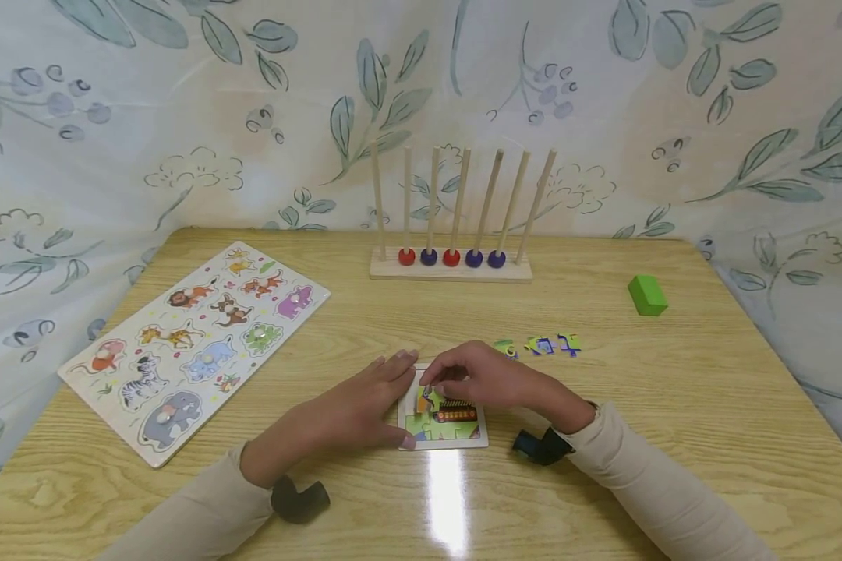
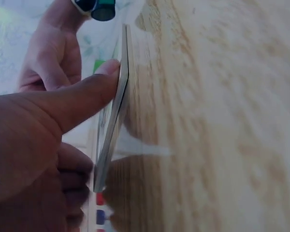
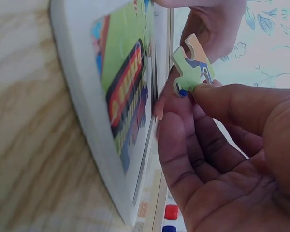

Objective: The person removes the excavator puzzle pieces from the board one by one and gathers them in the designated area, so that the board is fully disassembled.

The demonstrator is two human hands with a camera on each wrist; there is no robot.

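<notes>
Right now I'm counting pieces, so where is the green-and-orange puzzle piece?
In the head view, the green-and-orange puzzle piece is pinched in the right hand, over the left side of the puzzle tray, right of the left hand.

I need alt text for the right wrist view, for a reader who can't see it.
A right hand pinches a small green and orange puzzle piece beside a pale-framed puzzle showing a red and black tracked shape on green. Part of the left hand appears behind the piece, and a wood-grain table fills the left side.
</notes>
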